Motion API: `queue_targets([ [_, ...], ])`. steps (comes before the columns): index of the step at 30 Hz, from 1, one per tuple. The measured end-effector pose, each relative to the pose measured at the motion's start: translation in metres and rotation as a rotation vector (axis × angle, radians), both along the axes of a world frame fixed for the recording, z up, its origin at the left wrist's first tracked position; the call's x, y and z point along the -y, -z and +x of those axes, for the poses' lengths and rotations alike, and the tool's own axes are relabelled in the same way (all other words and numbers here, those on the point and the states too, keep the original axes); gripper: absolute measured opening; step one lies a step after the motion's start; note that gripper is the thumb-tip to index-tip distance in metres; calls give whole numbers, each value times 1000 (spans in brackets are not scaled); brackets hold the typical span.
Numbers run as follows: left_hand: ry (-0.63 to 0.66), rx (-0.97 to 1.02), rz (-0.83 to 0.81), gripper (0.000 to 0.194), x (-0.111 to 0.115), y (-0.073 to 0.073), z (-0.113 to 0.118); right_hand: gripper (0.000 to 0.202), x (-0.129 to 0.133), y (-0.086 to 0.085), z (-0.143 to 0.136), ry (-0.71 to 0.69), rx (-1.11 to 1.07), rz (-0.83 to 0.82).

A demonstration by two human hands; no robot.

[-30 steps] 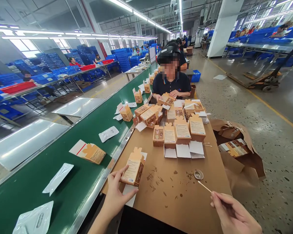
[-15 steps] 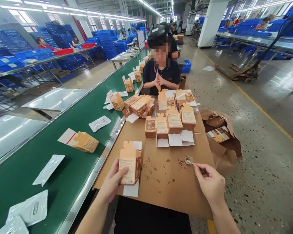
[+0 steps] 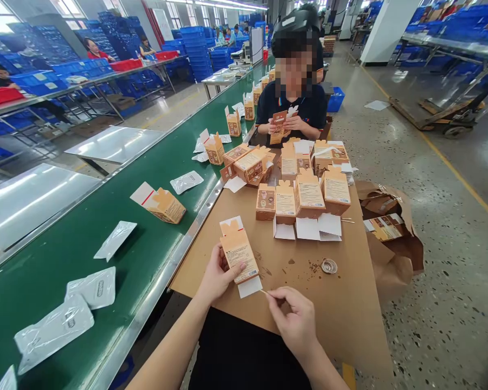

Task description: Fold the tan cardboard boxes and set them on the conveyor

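Observation:
My left hand [image 3: 223, 276] is closed on an orange-brown printed carton [image 3: 241, 254], thumb across its front. The carton tilts over the cardboard-topped table [image 3: 337, 325], a white flap [image 3: 251, 287] sticking out at its lower end. Between thumb and fingertips of my right hand [image 3: 295, 314] is a thin cotton swab [image 3: 265, 292], its far end at the corner of that flap. I cannot tell whether the two touch. A small clear round dish [image 3: 329, 266] stands to the right, with brown specks beside it.
Several cartons [image 3: 309, 195] stand and lie across the table's far half. On the left runs a green conveyor [image 3: 146, 281] with silver pouches [image 3: 91, 287] and a carton [image 3: 160, 205]. Opposite, a co-worker [image 3: 291, 108] handles a carton. A brown paper bag [image 3: 394, 254] stands right of the table.
My right hand has brought the swab leftward from the dish to the carton's flap. The carton in my left hand now leans differently. The co-worker's hands now hold a carton.

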State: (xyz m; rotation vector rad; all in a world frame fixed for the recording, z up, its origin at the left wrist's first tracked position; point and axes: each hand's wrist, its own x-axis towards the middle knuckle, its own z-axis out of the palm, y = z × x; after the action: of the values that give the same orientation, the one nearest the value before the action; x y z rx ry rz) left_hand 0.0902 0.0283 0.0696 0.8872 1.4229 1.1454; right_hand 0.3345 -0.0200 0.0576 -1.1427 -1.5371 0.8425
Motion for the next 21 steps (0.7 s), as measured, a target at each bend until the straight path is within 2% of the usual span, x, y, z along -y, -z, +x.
queue_targets([
  [3,12,-59,29,87,4,3,1,38,-2,10,-22,-50,5,-21],
  [6,10,-61,56,89,7,8,1,41,-5,17,-22,-67,17,-41],
  [12,15,-44,70,91,16,9,2,43,-3,13,5,11,21,-36],
  [16,3,-101,70,97,31,10,10,35,11,4,31,83,7,-8],
  [21,12,-231,81,78,50,19,18,31,29,-3,50,135,2,6],
])
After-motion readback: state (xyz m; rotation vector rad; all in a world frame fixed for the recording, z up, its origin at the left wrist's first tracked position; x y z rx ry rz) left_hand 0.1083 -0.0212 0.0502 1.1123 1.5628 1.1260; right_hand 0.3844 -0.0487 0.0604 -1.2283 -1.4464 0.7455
